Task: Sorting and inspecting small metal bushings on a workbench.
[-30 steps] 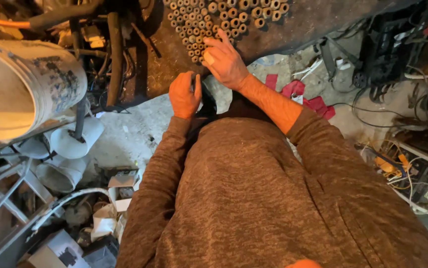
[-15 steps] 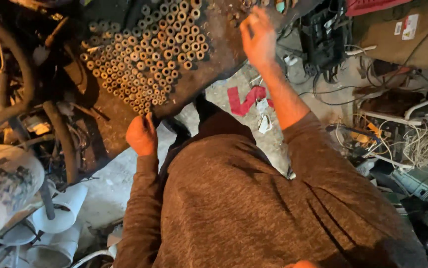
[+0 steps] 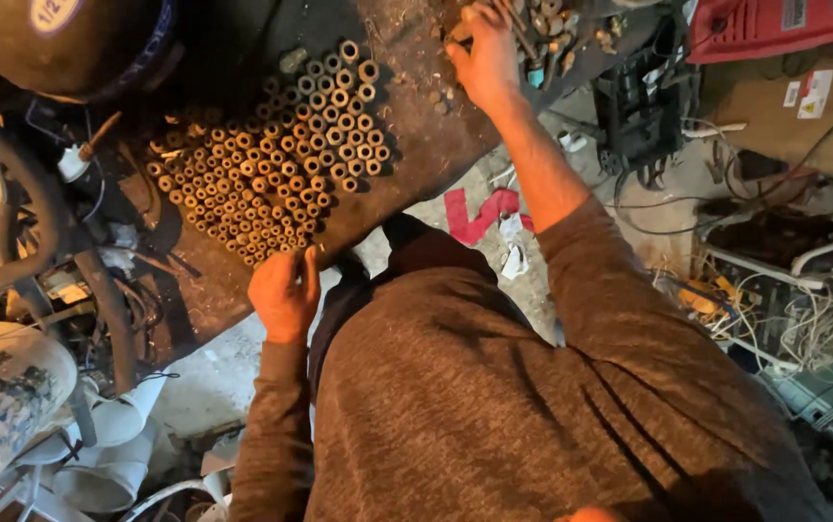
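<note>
Fittings (image 3: 561, 24) are lying jumbled at the desk's (image 3: 416, 164) far right end, directly under your right hand (image 3: 484, 58), whose grip is curling into them, while your left hand (image 3: 284, 293) is resting half-closed, holding nothing visible, beside upright tubes (image 3: 281, 164).

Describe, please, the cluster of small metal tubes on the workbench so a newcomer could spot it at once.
Start at the dark, grimy workbench that crosses the top of the view. Near its front edge, just above the left hand, stands a packed cluster of short brass-coloured tubes, open ends up like honeycomb. Unlike the loose jumble of fittings beside the right hand, these stand in tidy rows.
</note>
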